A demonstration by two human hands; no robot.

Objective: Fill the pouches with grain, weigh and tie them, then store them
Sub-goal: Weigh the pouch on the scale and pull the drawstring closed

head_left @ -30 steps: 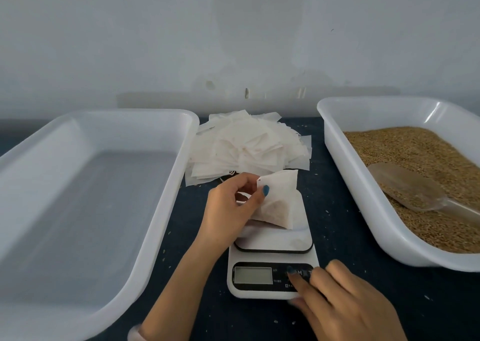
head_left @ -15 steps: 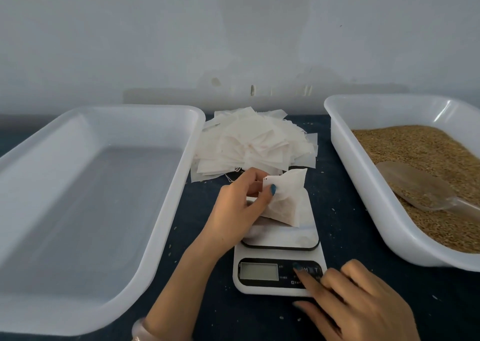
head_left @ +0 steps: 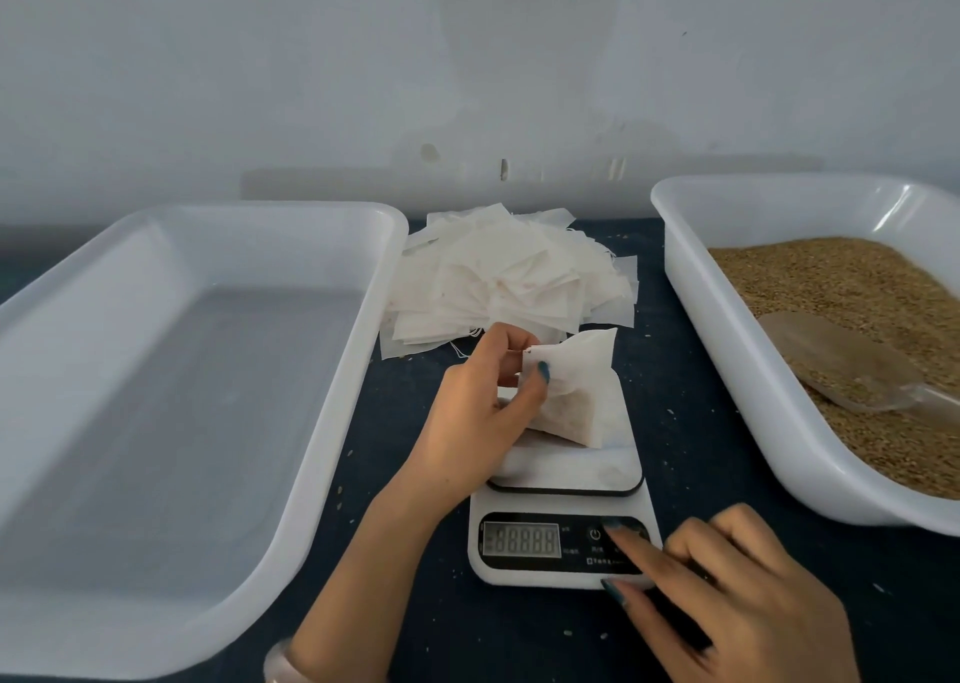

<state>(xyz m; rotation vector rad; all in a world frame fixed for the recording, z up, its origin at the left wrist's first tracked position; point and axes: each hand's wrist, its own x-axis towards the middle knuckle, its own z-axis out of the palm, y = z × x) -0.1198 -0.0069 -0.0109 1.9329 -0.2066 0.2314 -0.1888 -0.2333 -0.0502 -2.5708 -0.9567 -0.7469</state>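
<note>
Display (head_left: 522, 539) lit up, left grip (head_left: 483, 407) pinching pouch (head_left: 576, 396) on scale (head_left: 566, 466), right grip (head_left: 727, 594) forefinger (head_left: 626, 544) outstretched, pressing panel (head_left: 574, 565)

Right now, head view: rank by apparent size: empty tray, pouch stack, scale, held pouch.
1. empty tray
2. pouch stack and scale: near tie, unranked; the scale sits nearer and is partly covered
3. held pouch

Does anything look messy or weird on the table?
Yes. Loose grains lie scattered on the dark table around the scale. The scale's display shows all eights, not a real weight, while the left hand holds a grain-filled pouch on it. The empty pouches sit in an untidy heap.
</note>
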